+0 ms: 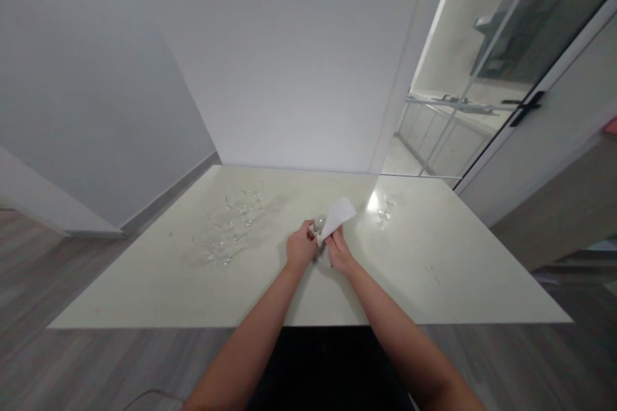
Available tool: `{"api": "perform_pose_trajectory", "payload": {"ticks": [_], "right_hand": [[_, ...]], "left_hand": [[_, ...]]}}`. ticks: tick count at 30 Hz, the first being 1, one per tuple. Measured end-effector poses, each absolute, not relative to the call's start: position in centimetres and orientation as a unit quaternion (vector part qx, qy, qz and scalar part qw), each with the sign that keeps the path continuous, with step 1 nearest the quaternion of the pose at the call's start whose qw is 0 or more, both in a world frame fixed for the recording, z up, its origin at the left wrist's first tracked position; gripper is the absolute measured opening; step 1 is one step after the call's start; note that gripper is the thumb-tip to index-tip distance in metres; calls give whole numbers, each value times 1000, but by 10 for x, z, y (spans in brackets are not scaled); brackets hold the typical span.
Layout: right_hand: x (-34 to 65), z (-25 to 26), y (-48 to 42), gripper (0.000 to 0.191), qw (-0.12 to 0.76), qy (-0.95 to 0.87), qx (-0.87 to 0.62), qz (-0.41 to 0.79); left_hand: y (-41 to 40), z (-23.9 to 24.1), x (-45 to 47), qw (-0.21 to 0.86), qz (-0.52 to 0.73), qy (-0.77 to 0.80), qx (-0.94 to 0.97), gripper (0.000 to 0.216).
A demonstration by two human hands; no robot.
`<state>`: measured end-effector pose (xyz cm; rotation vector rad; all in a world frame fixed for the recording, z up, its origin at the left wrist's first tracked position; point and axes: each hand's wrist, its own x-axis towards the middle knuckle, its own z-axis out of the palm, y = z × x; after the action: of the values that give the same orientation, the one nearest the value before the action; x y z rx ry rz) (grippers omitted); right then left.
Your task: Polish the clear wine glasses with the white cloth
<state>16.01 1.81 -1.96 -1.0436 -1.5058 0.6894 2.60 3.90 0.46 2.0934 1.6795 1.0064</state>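
Note:
Over the middle of the table, my left hand (301,246) is closed around a clear drinking glass (319,223); most of the glass is hidden by fingers and cloth. My right hand (340,252) grips a white cloth (340,213) and presses it against the glass. One corner of the cloth sticks up and away to the right. Whether the cloth is fabric or paper I cannot tell. Off to the left stands a group of several clear stemmed glasses (247,221). A single clear stemmed glass (384,213) stands to the right, near a bright reflection.
The pale glossy table (159,295) reaches back to a white panel (294,77). A glass-paned door (463,103) with a black handle (527,108) is at the right. Grey wood-look flooring (58,372) surrounds the table, and a thin cable (152,392) lies at the lower left.

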Motion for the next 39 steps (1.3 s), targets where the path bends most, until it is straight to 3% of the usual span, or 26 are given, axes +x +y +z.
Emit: {"api": "perform_pose_trajectory", "payload": {"ticks": [8, 12, 14, 18, 22, 26, 33, 39], "right_hand": [[178, -2, 20, 49, 530, -637, -530, 181], [186, 3, 23, 30, 536, -608, -552, 194], [192, 4, 26, 22, 543, -589, -549, 238], [207, 3, 33, 28, 550, -495, -520, 427], [213, 1, 36, 30, 559, -366, -465, 581], [202, 0, 34, 48, 519, -361, -383, 673], [192, -4, 30, 36, 605, -365, -401, 582], [196, -8, 33, 39, 664, -373, -453, 464]], "left_hand": [[36, 1, 29, 91, 274, 500, 816, 37], [34, 1, 29, 7, 235, 453, 860, 32], [33, 2, 28, -24, 228, 415, 881, 35], [33, 4, 25, -31, 245, 342, 907, 41], [32, 2, 21, 33, 305, 341, 889, 47], [34, 0, 20, 124, 374, 400, 828, 54], [40, 2, 18, 272, 420, 427, 753, 43], [44, 3, 17, 259, 417, 470, 734, 46]]}}
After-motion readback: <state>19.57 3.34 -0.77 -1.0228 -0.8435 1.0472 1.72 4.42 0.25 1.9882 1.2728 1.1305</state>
